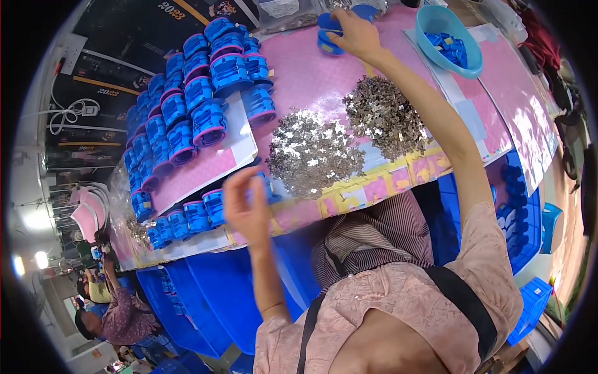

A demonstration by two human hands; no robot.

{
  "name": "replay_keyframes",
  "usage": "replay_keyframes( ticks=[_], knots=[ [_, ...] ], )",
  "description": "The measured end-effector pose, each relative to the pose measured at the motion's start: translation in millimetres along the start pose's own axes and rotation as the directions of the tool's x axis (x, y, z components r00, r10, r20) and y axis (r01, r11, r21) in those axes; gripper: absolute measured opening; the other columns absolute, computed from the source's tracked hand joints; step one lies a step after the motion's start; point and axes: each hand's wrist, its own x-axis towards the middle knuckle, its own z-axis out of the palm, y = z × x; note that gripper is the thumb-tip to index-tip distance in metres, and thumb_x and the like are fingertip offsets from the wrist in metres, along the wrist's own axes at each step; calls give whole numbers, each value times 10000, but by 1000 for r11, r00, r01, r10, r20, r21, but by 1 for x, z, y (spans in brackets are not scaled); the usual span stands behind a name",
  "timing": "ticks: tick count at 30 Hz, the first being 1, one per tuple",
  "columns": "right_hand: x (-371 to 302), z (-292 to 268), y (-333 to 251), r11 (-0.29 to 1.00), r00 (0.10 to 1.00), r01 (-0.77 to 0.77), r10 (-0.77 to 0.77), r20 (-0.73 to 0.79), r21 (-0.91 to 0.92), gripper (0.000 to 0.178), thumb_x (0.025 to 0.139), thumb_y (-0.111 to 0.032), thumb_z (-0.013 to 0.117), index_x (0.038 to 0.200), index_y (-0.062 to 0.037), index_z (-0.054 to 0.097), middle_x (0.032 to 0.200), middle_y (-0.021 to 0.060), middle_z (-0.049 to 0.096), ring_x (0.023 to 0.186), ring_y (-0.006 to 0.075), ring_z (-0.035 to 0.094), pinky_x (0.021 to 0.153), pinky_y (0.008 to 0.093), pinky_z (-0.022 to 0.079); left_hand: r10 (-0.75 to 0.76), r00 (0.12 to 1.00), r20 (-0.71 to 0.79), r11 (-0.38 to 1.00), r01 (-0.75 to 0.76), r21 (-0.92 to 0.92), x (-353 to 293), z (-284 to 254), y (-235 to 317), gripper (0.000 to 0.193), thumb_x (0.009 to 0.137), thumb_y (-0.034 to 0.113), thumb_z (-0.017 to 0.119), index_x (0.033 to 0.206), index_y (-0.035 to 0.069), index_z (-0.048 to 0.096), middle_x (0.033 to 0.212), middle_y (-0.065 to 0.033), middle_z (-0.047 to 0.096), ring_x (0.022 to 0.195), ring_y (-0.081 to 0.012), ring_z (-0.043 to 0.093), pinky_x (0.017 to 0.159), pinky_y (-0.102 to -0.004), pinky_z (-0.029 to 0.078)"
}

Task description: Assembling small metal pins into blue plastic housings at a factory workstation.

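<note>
My right hand [359, 38] reaches to the far side of the pink-topped table. Its thumb and fingers are around a blue round plastic part [327, 22], with more blue parts touching or close beside it. My left hand [246, 209] hovers at the table's near edge, blurred, thumb and fingers apart, with nothing seen in it. Behind it stands a row of blue spool-like parts [197, 215]. Two heaps of small metal pieces, a brighter heap [314, 153] and a darker heap [385, 115], lie between my hands.
Stacked blue parts with pink rims [174, 107] fill the table's left side. A light-blue basin [426, 45] holding blue pieces stands at the far right. Blue crates [230, 293] sit below the near edge. Another person [128, 315] works at the lower left.
</note>
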Motion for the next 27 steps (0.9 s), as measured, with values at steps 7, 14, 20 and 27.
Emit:
replay_keyframes(
  ticks=[7, 14, 20, 27],
  knots=[
    [-128, -104, -128, -127, 604, -775, 134, 785, 619, 331, 876, -302, 739, 1055, -70, 586, 879, 33, 602, 679, 58, 552, 520, 181, 379, -107, 993, -58, 914, 75, -399, -28, 112, -12, 875, 775, 124, 805, 1467, 51, 275, 1431, -166, 426, 1283, -256, 461, 1064, -387, 402],
    [-188, -123, -126, 629, 931, -281, -4, 365, 724, 295, 980, -59, 504, 1247, -83, 626, 1035, 89, 565, 956, 209, 562, 832, 314, 461, -179, 974, 136, 748, 224, -625, -37, 88, 17, 861, 842, 467, 716, 1456, 13, 320, 1311, -214, 544, 1181, -323, 574, 996, -445, 482],
    [-189, -142, -128, 843, 955, 115, -240, 177, 525, 593, 741, 50, 576, 1281, -181, 651, 1045, 107, 566, 954, 283, 562, 831, 385, 430, -403, 704, 584, 313, 706, -635, -48, 71, 26, 718, 957, 512, 508, 1412, -32, 399, 1289, -238, 575, 1126, -381, 621, 953, -516, 514],
    [-192, -145, -119, 901, 933, 342, -360, 21, 267, 598, 678, -57, 681, 1251, -230, 681, 1001, 39, 584, 924, 231, 563, 836, 385, 398, -488, 645, 589, 364, 763, -534, -52, 70, 26, 664, 998, 493, 462, 1388, -43, 418, 1274, -228, 585, 1143, -345, 616, 970, -484, 508]
  ],
)
